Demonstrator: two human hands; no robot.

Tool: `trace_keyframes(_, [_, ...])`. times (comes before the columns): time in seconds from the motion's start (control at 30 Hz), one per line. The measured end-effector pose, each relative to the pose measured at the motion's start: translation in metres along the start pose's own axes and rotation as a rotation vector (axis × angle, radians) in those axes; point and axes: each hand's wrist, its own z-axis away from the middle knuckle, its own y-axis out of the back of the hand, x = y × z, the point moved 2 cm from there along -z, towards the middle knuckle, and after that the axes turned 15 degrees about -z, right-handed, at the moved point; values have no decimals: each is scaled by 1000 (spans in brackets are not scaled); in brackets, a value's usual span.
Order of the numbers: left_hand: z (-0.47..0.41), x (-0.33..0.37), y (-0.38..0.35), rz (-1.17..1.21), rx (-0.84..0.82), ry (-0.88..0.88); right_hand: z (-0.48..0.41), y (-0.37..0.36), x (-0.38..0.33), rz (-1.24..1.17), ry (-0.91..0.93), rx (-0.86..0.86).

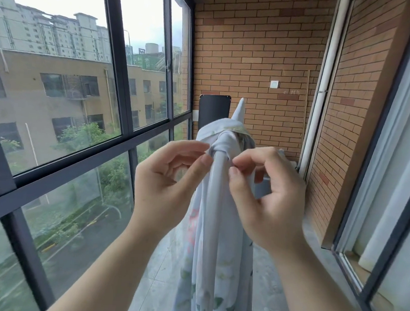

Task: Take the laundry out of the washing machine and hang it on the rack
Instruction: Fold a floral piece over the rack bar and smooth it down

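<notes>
- L hand (171, 177): thumb + forefinger pinch the left side of a bunched knot (220, 148) in the laundry; other fingers loosely curled behind, holding nothing.
- R hand (264, 196): thumb + forefinger nip a fold just right of the same knot, remaining fingers curled, palm toward the L hand.
- Why held so: prob. both work the twisted bit at once, either loosening it or snugging it so the cloth stays put. Can't tell which.
- Laundry (216, 253): pale blue sheet w/ leaf print, directly between the hands at the top, falling straight down below both wrists and out of frame.
- One corner sticks up above the knot; the fabric is draped over a support, presumably the rack, which is hidden under it.
- Behind: black panel (213, 112) against brick wall (255, 49).
- Window frame (122, 76) on the left, white pipe (325, 78) on the right.
- Washing machine not in view.
</notes>
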Motion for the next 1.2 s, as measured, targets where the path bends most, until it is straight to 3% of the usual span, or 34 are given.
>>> trace_keyframes(0.17, [-3, 10, 2, -125, -141, -19, 6, 0, -1, 13, -145, -93])
trace_keyframes(0.27, [-4, 14, -1, -202, -98, 44, 6, -2, -7, 99, -170, -66])
trace_keyframes(0.37, [0, 17, 0, -275, 0, 77, 7, -4, -12, 275, -128, -22])
trace_keyframes(0.57, [0, 32, 12, -549, 189, -154, 4, -11, -30, 475, -50, 100])
trace_keyframes(1.03, [3, 48, 9, -784, 232, -273, 4, -24, -40, 563, 107, 114])
trace_keyframes(1.2, [6, 36, 11, -639, 226, -293, 11, -14, -36, 575, 190, 72])
